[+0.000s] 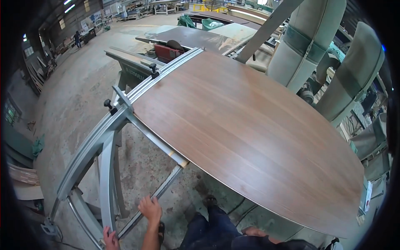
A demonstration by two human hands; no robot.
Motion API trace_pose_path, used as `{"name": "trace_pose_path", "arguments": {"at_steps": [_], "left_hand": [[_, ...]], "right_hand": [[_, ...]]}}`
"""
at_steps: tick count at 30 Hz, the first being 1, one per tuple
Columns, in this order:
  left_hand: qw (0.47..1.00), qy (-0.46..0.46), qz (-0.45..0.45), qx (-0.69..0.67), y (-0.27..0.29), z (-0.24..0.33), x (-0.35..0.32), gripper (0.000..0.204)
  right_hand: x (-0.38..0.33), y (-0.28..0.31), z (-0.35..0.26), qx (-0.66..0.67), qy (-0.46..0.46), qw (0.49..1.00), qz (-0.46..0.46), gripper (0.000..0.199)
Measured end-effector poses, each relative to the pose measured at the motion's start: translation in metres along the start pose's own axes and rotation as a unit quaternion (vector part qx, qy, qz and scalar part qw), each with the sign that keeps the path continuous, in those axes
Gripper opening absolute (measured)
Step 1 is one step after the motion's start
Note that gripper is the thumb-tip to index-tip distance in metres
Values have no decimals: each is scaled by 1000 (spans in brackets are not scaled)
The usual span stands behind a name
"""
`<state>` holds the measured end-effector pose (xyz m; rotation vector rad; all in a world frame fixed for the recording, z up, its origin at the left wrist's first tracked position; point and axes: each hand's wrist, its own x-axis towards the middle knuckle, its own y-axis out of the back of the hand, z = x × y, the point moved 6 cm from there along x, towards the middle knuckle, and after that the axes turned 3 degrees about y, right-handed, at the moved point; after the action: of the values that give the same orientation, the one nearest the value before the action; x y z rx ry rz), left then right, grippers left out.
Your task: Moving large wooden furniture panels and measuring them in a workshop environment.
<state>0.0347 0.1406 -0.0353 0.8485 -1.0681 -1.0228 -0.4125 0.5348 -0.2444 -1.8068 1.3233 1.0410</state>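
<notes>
A large brown wood-grain panel (246,137) lies across the sliding table saw, its left side along the silver rail (166,71). My left hand (150,208) is closed on the slanting metal bar (168,183) of the outrigger frame, below the panel's near left corner. Close to my body, under the panel's near edge, my right hand (253,231) shows only in part; its fingers are not clear. Another hand (110,238) rests at the lower end of the frame, its arm cut off; whose it is I cannot tell.
Black clamp knobs (110,106) stand on the rail. Beyond the panel are a red machine part (166,52) and a grey tabletop (191,37). Tall dust-collector bags (298,41) rise on the right, behind a slanting post (268,31). A person (77,39) stands far off at the left.
</notes>
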Motion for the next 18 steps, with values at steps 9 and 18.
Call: {"name": "trace_pose_path", "arguments": {"at_steps": [9,18], "left_hand": [[956,88,-278,30,20,-11,17,51],[804,-387,-375,250,-57,140,20,54]], "right_hand": [[-102,-152,122,-194,164,923,289,29],[35,-270,283,-98,-120,914,376,24]]}}
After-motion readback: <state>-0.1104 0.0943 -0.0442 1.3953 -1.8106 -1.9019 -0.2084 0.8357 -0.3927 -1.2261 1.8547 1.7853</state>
